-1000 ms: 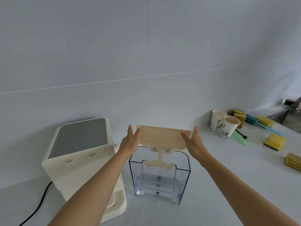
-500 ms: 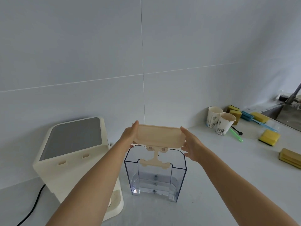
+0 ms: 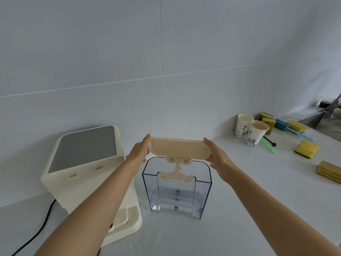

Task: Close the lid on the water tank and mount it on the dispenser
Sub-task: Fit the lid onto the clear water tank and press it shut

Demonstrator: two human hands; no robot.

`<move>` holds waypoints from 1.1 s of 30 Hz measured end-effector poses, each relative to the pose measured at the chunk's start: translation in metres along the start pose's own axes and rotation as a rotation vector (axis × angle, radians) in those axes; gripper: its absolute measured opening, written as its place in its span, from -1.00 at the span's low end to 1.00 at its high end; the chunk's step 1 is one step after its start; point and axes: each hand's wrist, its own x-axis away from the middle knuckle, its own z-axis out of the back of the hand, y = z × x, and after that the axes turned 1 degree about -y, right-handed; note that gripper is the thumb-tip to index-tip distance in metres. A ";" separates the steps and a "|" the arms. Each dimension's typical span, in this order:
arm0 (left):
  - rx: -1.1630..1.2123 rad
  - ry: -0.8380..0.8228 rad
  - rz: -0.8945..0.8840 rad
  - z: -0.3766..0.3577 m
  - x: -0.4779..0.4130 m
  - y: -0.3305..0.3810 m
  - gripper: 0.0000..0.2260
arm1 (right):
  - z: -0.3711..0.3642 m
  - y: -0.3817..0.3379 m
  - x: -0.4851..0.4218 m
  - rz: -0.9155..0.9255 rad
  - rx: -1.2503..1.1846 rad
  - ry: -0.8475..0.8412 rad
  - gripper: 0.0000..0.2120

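A clear plastic water tank [image 3: 203, 189] stands upright on the white counter, its top uncovered. Its cream lid [image 3: 180, 149] is raised above the rim, tilted with the underside toward me, joined to the tank's near wall by a cream hinge piece [image 3: 177, 173]. My left hand [image 3: 139, 151] grips the lid's left end and my right hand [image 3: 218, 157] grips its right end. The cream dispenser [image 3: 83, 163] with a grey top stands just left of the tank, its base plate partly hidden by my left forearm.
A black power cord [image 3: 39, 231] runs from the dispenser toward the lower left. Two paper cups [image 3: 251, 131] stand at the back right, with several yellow sponges [image 3: 306, 148], a blue brush and a green utensil. A steel sink [image 3: 328, 124] is at the far right.
The lid has tipped a little flatter over the tank while both hands keep hold of its ends. The view has shifted slightly.
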 end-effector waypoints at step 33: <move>0.254 0.027 0.001 -0.013 0.069 -0.058 -0.75 | 0.007 0.057 0.046 0.140 0.221 -0.175 -0.40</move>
